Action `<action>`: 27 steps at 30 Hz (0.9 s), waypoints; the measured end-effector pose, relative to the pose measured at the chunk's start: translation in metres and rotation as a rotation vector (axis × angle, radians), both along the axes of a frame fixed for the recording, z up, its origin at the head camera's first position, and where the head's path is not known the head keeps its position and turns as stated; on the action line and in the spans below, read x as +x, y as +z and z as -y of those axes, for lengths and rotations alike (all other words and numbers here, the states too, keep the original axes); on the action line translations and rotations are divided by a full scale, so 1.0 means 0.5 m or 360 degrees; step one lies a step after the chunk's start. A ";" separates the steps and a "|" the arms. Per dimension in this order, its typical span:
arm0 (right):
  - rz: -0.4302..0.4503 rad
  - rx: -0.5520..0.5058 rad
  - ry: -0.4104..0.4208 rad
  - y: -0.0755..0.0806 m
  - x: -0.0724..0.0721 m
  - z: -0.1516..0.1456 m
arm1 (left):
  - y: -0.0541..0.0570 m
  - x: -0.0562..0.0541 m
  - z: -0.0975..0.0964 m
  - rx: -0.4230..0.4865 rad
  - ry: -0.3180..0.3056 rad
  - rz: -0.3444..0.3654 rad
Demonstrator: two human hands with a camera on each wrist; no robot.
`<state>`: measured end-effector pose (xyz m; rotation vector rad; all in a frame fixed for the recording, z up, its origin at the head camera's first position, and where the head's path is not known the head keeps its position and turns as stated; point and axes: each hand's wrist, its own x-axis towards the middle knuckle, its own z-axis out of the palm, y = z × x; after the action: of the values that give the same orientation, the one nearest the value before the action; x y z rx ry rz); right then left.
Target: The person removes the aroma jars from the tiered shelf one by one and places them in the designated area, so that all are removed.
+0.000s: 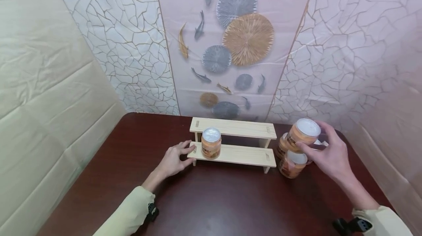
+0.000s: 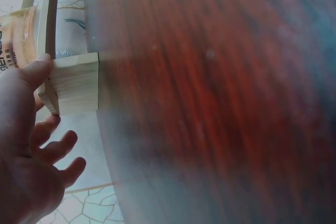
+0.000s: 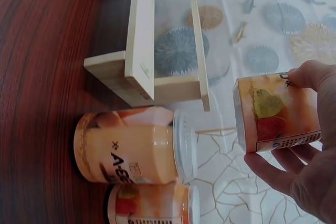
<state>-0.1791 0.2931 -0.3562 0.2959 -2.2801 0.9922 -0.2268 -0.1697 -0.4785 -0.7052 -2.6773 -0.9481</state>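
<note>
My right hand (image 1: 333,153) grips an orange-labelled can (image 1: 303,133) with a silvery lid, holding it raised above the other cans. In the right wrist view the fingers and thumb wrap the held can (image 3: 278,111), whose label shows fruit pictures. Below it stands another can (image 1: 292,164) on the table, with more cans partly hidden behind. At the left end of a two-tier pale wooden shelf (image 1: 242,155), my left hand (image 1: 173,161) pinches the lower board between thumb and fingers. One can (image 1: 211,143) stands upright on that lower tier, just right of the left hand.
The shelf's upper tier (image 1: 234,127) runs behind the lower one, near the back edge of the dark wooden table (image 1: 224,199). A patterned cloth wall (image 1: 214,93) hangs behind. Pale fabric walls (image 1: 49,119) flank both sides. In the right wrist view, two cans (image 3: 134,148) stand close beside the shelf end.
</note>
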 end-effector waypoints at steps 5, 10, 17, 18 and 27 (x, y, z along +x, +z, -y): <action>0.0064 -0.0019 -0.0049 -0.004 0.011 -0.016 | 0.001 0.003 0.001 -0.0016 -0.0007 0.0015; 0.0088 -0.0052 -0.0067 -0.012 0.011 -0.035 | 0.004 0.001 0.000 -0.0005 0.0003 -0.0015; 0.0076 -0.0081 -0.0103 -0.023 0.020 -0.058 | 0.004 0.000 0.002 -0.0009 -0.0007 -0.0026; 0.0071 -0.0080 -0.0113 -0.025 0.022 -0.061 | 0.004 0.001 0.002 -0.0006 -0.0006 -0.0035; 0.0063 -0.0060 -0.0253 -0.042 0.041 -0.093 | 0.003 -0.002 0.000 -0.0027 -0.0015 -0.0070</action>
<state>-0.1588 0.3395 -0.3770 0.0785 -2.2777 0.9653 -0.2279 -0.1696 -0.4772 -0.7343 -2.6491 -0.9030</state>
